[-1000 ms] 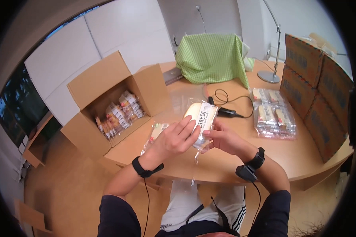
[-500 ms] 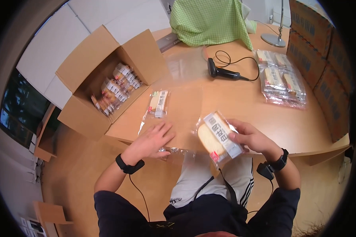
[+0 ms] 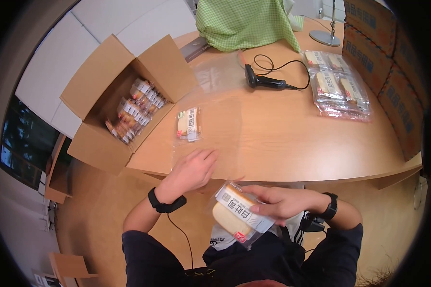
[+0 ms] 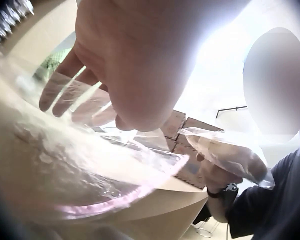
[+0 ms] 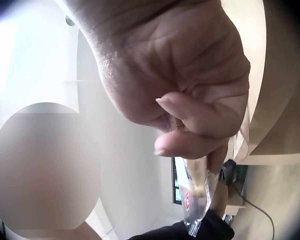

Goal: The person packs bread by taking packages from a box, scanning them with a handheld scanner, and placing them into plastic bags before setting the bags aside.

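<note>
My right hand [image 3: 287,203] grips a clear-wrapped packet of sliced bread [image 3: 230,219] with a white label, held below the table's front edge, over my lap. In the right wrist view, the fingers [image 5: 190,145] curl round the packet [image 5: 196,187]. My left hand [image 3: 192,168] is at the front edge of a flat clear plastic bag [image 3: 225,138] on the table. The left wrist view shows its fingers [image 4: 65,95] fairly straight, overlapping clear film, with the bag's pink edge [image 4: 115,204] below. Another bread packet [image 3: 189,125] lies at the bag's left side.
An open carton [image 3: 93,119] with several wrapped pastries [image 3: 138,107] stands at the left. Behind the bag lies a black barcode scanner [image 3: 268,82] with its cable. Bagged bread packets [image 3: 333,88] lie at the right, beside stacked brown boxes [image 3: 368,57]. A green checked cloth [image 3: 246,24] and lamp base [image 3: 324,37] are behind.
Both hands were at the bread packet first; then the left hand dropped to the bag's front edge. The right hand has since lowered the packet from the table edge toward my lap.
</note>
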The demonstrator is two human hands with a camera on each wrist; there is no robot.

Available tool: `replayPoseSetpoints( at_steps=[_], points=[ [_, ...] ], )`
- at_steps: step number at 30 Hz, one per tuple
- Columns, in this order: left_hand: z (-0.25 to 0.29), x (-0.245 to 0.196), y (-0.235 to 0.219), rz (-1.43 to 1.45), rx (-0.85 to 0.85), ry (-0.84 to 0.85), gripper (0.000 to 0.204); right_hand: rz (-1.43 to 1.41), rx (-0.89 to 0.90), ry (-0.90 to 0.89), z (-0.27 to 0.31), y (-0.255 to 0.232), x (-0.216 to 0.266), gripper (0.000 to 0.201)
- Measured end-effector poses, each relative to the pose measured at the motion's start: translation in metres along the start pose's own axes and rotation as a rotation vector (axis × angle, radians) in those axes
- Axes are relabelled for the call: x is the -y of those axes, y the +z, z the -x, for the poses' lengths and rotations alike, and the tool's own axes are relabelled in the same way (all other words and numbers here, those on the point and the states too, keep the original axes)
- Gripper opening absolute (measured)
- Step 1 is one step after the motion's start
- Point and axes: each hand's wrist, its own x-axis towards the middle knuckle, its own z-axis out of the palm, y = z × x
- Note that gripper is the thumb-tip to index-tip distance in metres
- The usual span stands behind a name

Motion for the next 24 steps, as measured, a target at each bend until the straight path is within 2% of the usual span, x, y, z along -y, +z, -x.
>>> replayPoseSetpoints(
  at_steps=[2, 4, 5, 7, 13, 17, 19, 20, 22, 23, 24],
  points=[
    [-0.014, -0.011, 0.001, -0.004, -0.053, -0.007, 0.028, -0.015, 0.01, -0.02, -0.004, 0.003, 0.001, 0.066],
    [-0.027, -0.017, 0.003, -0.049, -0.098, -0.016, 0.026, -0.069, -0.165, 0.033, -0.005, 0.002, 0.005, 0.066],
    [-0.034, -0.021, 0.0, -0.048, -0.102, -0.018, 0.026, -0.065, -0.166, 0.035, -0.005, 0.0, 0.007, 0.066],
    [-0.046, -0.03, -0.007, -0.028, 0.044, -0.081, 0.029, -0.151, -0.318, 0.03, -0.001, -0.003, 0.007, 0.069],
    [-0.064, -0.04, 0.013, -0.065, -0.046, -0.015, 0.034, -0.252, -0.491, -0.064, 0.008, -0.011, 0.013, 0.076],
    [-0.071, -0.041, 0.022, -0.075, -0.063, -0.017, 0.036, -0.228, -0.507, 0.01, -0.013, -0.034, 0.001, 0.081],
    [-0.074, -0.042, 0.021, -0.101, -0.069, -0.029, 0.038, -0.327, -0.632, -0.228, -0.03, -0.033, -0.01, 0.082],
    [-0.074, -0.042, 0.021, -0.108, -0.075, -0.026, 0.038, -0.321, -0.633, -0.236, -0.034, -0.034, -0.016, 0.082],
    [-0.071, -0.039, 0.022, -0.089, -0.095, -0.038, 0.038, -0.132, -0.671, -0.293, -0.041, -0.037, -0.027, 0.084],
    [-0.07, -0.037, 0.022, -0.096, -0.1, -0.042, 0.038, -0.125, -0.666, -0.297, -0.047, -0.037, -0.038, 0.084],
    [-0.07, -0.036, 0.022, -0.081, -0.089, -0.032, 0.037, 0.272, -0.823, -0.375, -0.052, -0.036, -0.052, 0.075]
  ],
)
